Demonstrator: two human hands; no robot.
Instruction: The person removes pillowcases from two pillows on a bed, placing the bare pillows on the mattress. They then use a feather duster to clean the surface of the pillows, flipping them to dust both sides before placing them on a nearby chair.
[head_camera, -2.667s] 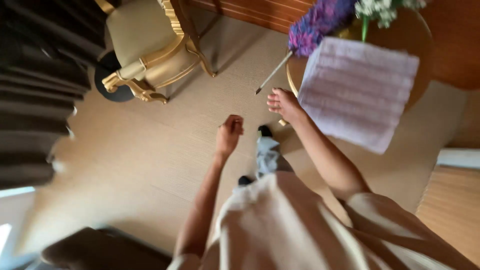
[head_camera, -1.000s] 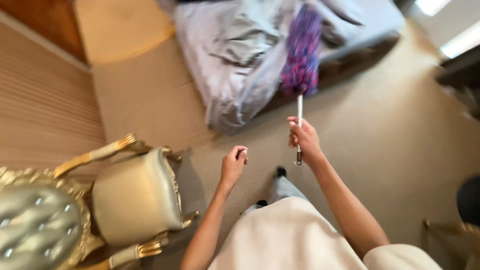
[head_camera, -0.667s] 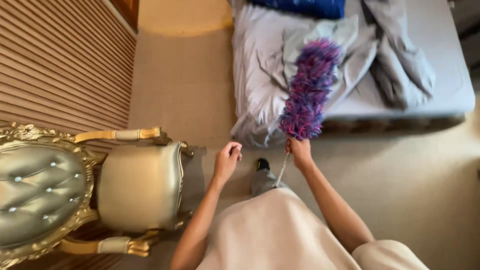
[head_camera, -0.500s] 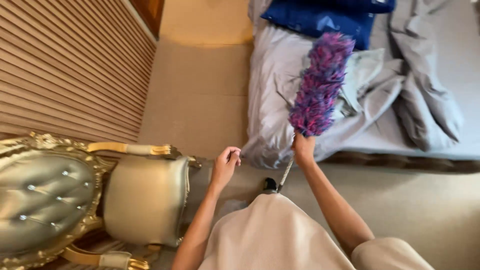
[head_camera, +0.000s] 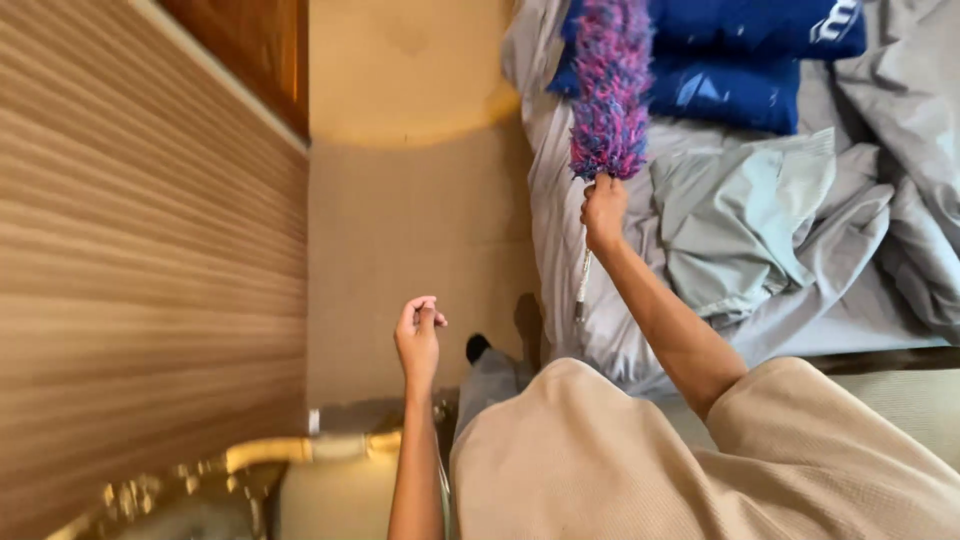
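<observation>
Nearest the camera, the person's beige top (head_camera: 650, 460) fills the lower frame, and a gilt chair arm (head_camera: 300, 452) shows at the bottom left, just beside the ribbed wall panel (head_camera: 130, 260). A dark shoe (head_camera: 478, 347) rests on the tan carpet (head_camera: 410, 230).

The left hand (head_camera: 418, 335) hangs in the air over the carpet, loosely curled, fingertips drawn toward the thumb, holding nothing and touching nothing.

Farther out, the right hand (head_camera: 603, 212) is clenched around the handle (head_camera: 582, 285) of a feather duster (head_camera: 610, 85). The grip sits at the very top of the thin pale rod, right under the fluffy purple-and-pink head, while the rest of the rod trails down past the wrist. The head stands upright over the edge of the bed (head_camera: 570, 300), above the rumpled grey sheet (head_camera: 745, 225) and just beside the blue pillows (head_camera: 745, 60); whether it touches the bedding cannot be told.

The duster looks very light and its fibres soft and springy, likely to bend on contact without harm. The rod seems slim and stiff, perhaps a little smooth. Held close under the head, as here, it should steer precisely; a hold lower on the rod would give more reach.
</observation>
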